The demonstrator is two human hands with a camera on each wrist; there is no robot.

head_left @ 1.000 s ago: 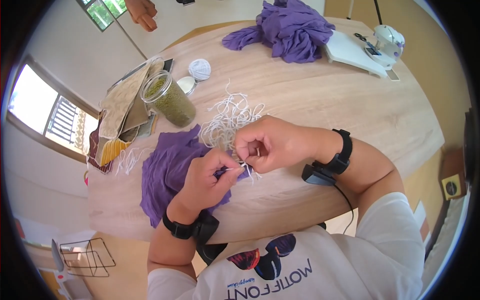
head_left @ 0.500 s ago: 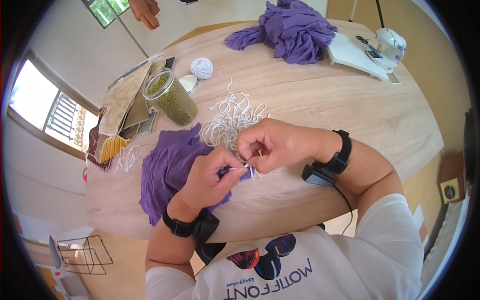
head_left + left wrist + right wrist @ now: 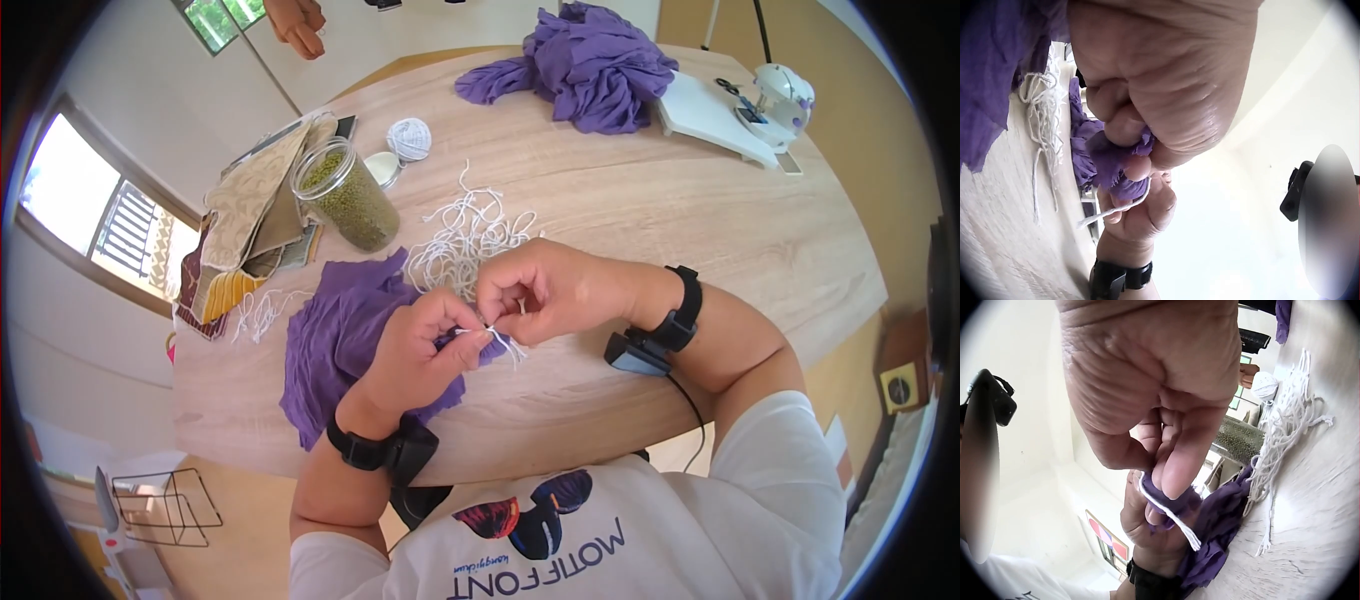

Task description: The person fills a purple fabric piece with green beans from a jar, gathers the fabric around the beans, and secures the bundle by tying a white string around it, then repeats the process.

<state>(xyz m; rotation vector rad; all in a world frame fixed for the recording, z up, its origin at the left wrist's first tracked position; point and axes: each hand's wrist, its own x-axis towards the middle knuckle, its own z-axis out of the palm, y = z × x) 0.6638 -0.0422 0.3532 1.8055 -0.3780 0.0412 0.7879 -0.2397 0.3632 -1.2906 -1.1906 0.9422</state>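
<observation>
Purple crumpled thin cloth [image 3: 340, 310] lay nr the table's near-left edge, one gathered bit held up btwn both hands, just over the near edge's inner side. L hand [image 3: 420, 345] pinched that bit, fingers curled; R hand [image 3: 555, 290] pinched thin white cotton string [image 3: 1171, 517] against it, exact fingertip contact partly hidden. Tangled pile of white string [image 3: 470, 245] sat just beyond the R hand, so room for moving was tight ahead; more room to the R, where bare wood ran from R forearm to the far-right edge. Clear cylindrical jar of small green beans [image 3: 352, 205] stood L of the pile, w/ round white lid [image 3: 382, 168] & white yarn ball [image 3: 409, 139] just behind it. Surface: pale wood-grain table [image 3: 680, 210], curved far side. Stack of beige, yellow & maroon fabric samples [image 3: 255, 215] at the L edge; larger purple cloth heap [image 3: 600, 75] at the far side, next to white mini sewing machine [image 3: 785, 100] w/ flat white extension board [image 3: 715, 115]; dark-handled scissors [image 3: 728, 86] nr the machine. Room: pale walls, bright barred window [image 3: 105, 210] on the L, black wire rack [image 3: 165, 510] low at L. R-wrist view gave the loose string end, slightly frayed, crossing the gathered cloth, plus a framed panel w/ pink & blue shapes [image 3: 1107, 534], neither readable from the head view; L-wrist view gave cloth poking out btwn L fingers [image 3: 1125, 125], hidden from above.
</observation>
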